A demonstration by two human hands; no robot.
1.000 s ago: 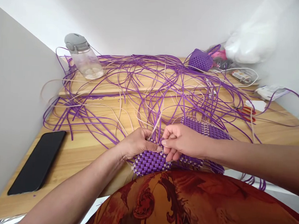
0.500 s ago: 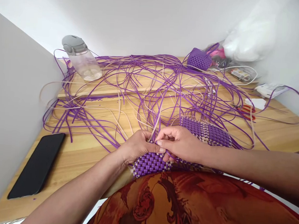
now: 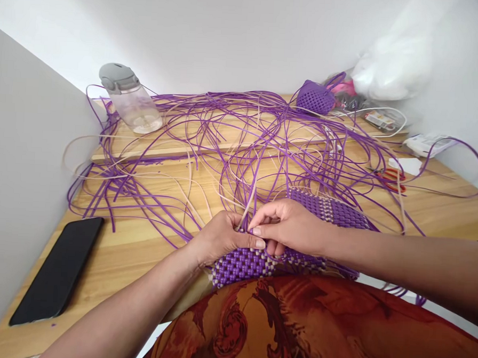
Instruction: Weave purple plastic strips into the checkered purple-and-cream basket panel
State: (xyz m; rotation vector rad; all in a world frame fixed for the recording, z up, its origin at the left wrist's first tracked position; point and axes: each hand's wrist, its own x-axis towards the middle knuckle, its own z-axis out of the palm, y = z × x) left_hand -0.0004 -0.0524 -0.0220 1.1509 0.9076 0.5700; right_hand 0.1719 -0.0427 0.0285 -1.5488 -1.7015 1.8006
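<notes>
A woven panel (image 3: 242,266) of purple and beige plastic strips lies at the table's front edge against my clothing. My left hand (image 3: 222,237) grips its upper edge, thumb on top. Right beside it, my right hand (image 3: 286,227) pinches a purple strip (image 3: 252,231) between thumb and index finger at that same edge. Loose purple and beige strips fan out from there away from me. Another part of the weave (image 3: 329,208), purple with a beige band, shows behind my right hand. Its link to the front part is hidden by my hand.
Long loose strips (image 3: 266,121) tangle across the wooden table (image 3: 139,254). A black phone (image 3: 58,271) lies at left, a grey-lidded bottle (image 3: 134,101) behind it. Orange-handled pliers (image 3: 391,179), a small purple woven piece (image 3: 315,97) and a white plastic bag (image 3: 392,69) are at right.
Both hands stay at the same edge of the weave, with the right fingers shifted only slightly. The view has tilted a little, so the table things sit slightly lower.
</notes>
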